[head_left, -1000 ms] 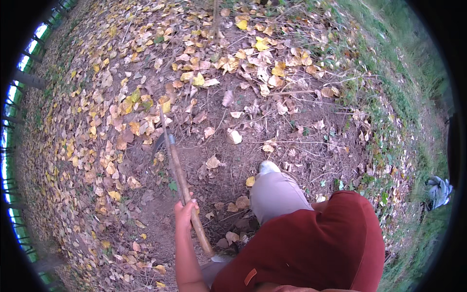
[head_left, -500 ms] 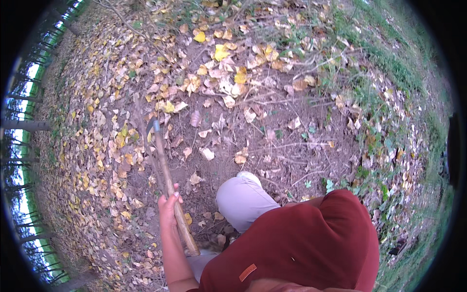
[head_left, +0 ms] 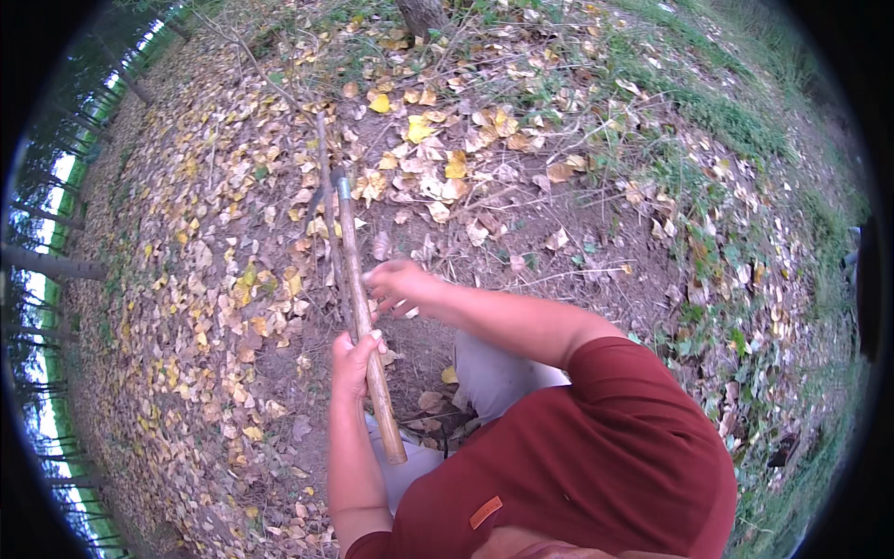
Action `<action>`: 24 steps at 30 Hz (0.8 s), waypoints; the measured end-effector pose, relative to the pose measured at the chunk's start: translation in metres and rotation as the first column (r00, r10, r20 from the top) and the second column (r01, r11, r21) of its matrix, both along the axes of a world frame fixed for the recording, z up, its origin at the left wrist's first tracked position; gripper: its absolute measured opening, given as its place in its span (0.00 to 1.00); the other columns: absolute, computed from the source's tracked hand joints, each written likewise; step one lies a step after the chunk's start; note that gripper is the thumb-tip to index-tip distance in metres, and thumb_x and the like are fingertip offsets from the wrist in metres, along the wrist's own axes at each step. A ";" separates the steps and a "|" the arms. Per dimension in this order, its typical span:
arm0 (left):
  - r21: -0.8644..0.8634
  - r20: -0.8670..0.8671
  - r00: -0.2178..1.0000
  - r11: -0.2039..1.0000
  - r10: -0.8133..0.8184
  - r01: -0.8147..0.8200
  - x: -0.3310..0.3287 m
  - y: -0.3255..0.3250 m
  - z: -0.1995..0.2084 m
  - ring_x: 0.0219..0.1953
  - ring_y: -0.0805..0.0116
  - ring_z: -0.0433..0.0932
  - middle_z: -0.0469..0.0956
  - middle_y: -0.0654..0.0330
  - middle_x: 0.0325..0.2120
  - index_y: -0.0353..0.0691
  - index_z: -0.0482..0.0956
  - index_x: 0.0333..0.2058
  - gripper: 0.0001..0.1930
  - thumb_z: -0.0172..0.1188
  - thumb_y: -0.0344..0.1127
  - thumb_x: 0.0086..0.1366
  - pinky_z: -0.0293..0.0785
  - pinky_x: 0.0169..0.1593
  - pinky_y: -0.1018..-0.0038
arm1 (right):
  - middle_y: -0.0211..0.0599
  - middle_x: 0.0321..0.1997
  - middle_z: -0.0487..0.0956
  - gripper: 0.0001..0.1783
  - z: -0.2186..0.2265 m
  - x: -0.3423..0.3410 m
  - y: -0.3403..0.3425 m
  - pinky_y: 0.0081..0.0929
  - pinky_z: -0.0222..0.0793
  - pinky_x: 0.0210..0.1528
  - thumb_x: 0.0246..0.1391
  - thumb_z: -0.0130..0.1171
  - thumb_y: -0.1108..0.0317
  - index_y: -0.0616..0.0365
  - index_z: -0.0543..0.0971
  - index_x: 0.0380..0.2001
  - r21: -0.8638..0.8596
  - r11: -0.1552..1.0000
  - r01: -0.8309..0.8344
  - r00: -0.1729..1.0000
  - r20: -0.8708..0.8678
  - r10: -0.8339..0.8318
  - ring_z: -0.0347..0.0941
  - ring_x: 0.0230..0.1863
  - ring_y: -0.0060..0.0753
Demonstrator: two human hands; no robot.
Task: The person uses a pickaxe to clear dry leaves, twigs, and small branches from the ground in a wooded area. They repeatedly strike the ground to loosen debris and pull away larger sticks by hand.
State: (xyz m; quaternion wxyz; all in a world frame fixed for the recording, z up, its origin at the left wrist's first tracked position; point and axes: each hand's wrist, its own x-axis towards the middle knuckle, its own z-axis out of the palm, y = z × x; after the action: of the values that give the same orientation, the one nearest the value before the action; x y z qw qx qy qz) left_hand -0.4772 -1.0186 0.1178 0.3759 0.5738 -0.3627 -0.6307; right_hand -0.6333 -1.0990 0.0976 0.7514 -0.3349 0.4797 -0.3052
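Tan handle (head_left: pixel 361 303), dark red shirt (head_left: pixel 577 456), yellow leaf (head_left: pixel 420 129)

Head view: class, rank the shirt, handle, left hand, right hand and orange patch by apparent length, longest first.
1. Shirt
2. Handle
3. Left hand and right hand: too alike to rank
4. Orange patch

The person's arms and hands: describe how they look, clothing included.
The left hand and right hand are bare, with no gloves or watch visible. Plain dark red short sleeves leave both forearms uncovered.
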 end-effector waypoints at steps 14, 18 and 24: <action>-0.105 0.345 0.935 0.993 0.085 -0.051 0.025 0.054 0.000 0.11 0.88 0.55 0.68 0.70 0.15 0.36 0.70 0.46 0.16 0.46 0.41 0.65 0.51 0.13 0.87 | 0.30 0.10 0.62 0.04 -0.052 0.055 0.006 0.25 0.62 0.10 0.44 0.48 0.81 0.65 0.65 0.25 0.565 0.743 0.359 0.743 0.309 -0.594 0.59 0.08 0.25; -0.088 0.234 0.943 0.971 0.238 -0.224 0.048 0.065 -0.002 0.09 0.87 0.55 0.69 0.67 0.14 0.37 0.68 0.47 0.17 0.43 0.41 0.66 0.51 0.11 0.87 | 0.28 0.12 0.62 0.06 -0.037 0.031 -0.010 0.23 0.62 0.10 0.47 0.48 0.80 0.67 0.65 0.30 0.493 0.749 0.443 0.710 0.317 -0.629 0.59 0.09 0.22; -0.115 0.201 0.899 0.921 0.389 -0.372 0.068 0.083 0.000 0.09 0.86 0.55 0.67 0.66 0.14 0.38 0.68 0.47 0.17 0.44 0.42 0.66 0.51 0.11 0.87 | 0.26 0.15 0.63 0.09 -0.024 -0.058 -0.035 0.14 0.61 0.13 0.50 0.51 0.72 0.60 0.65 0.34 0.529 0.660 0.534 0.407 0.523 -0.749 0.60 0.13 0.19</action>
State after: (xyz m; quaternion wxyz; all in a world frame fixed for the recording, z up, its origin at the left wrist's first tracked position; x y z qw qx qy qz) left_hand -0.4096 -0.9361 0.1175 0.4703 0.6857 -0.3058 -0.4639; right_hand -0.6911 -1.1340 0.0731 0.7335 0.1315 0.2820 -0.6043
